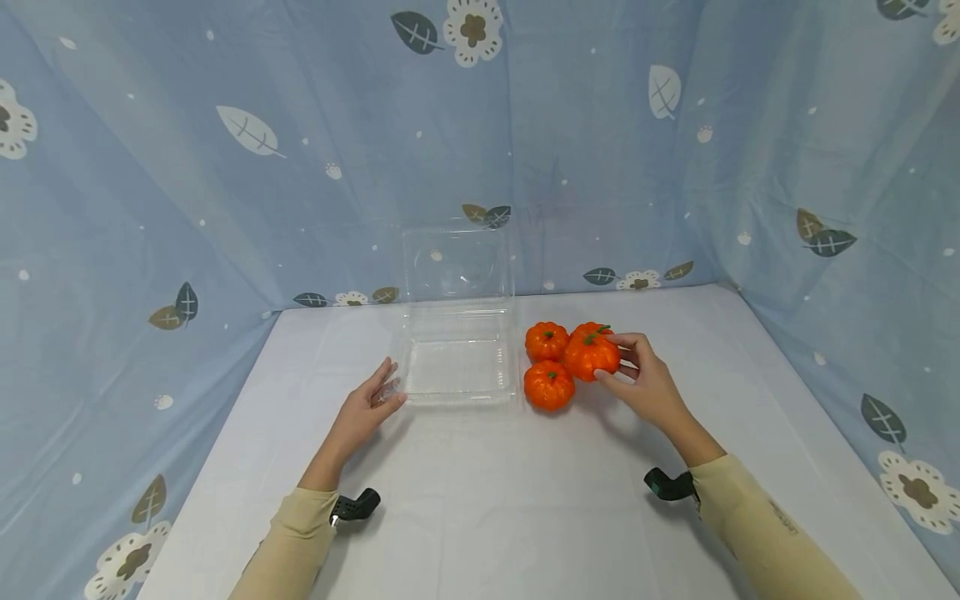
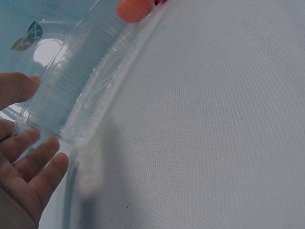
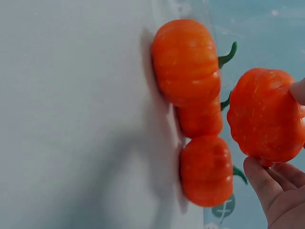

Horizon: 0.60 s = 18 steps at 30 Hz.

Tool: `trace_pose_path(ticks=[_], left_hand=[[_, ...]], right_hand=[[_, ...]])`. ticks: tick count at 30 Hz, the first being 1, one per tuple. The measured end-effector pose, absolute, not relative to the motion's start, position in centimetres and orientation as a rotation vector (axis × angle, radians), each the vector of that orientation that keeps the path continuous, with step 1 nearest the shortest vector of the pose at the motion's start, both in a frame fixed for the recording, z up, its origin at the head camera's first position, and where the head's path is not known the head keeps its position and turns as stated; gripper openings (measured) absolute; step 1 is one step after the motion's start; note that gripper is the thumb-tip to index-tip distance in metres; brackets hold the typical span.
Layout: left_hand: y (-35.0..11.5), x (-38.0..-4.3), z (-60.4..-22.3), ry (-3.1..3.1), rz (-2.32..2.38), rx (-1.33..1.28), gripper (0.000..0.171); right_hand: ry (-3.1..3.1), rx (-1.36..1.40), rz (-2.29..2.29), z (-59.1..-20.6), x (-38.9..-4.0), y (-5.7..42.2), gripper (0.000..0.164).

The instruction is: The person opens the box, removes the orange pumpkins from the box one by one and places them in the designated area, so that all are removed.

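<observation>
My right hand (image 1: 641, 379) grips a small orange toy pumpkin (image 1: 591, 357) with a green stem between thumb and fingers. In the right wrist view this held pumpkin (image 3: 267, 114) is raised beside three others. Those are a front pumpkin (image 1: 549, 387), a back left pumpkin (image 1: 546, 342) and a back right pumpkin (image 1: 592, 329), which the held one partly covers. A clear plastic box (image 1: 457, 398) stands left of them, its lid (image 1: 457, 262) raised at the back. At the box's front left corner, my left hand (image 1: 366, 408) has its fingers extended, thumb right at the rim.
A white cloth covers the table (image 1: 495, 508). Blue curtain fabric (image 1: 585, 150) with leaf and flower prints rises behind it and along both sides. Each wrist carries a black camera mount, one on the left (image 1: 356, 506) and one on the right (image 1: 667, 485).
</observation>
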<state>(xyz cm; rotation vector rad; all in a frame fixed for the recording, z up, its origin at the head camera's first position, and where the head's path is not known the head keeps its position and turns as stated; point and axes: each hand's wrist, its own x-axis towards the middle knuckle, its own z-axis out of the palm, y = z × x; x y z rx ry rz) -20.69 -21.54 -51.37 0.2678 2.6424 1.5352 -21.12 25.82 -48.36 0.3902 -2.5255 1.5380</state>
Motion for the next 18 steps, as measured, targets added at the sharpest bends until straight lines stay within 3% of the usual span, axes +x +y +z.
trace_pose_path(ticks=[18], left_hand=[[-21.6,-20.7,-51.4,2.616,1.576,0.286,0.081]], right_hand=[[-2.643,0.303,1.464,-51.9,-20.3,27.7,0.057]])
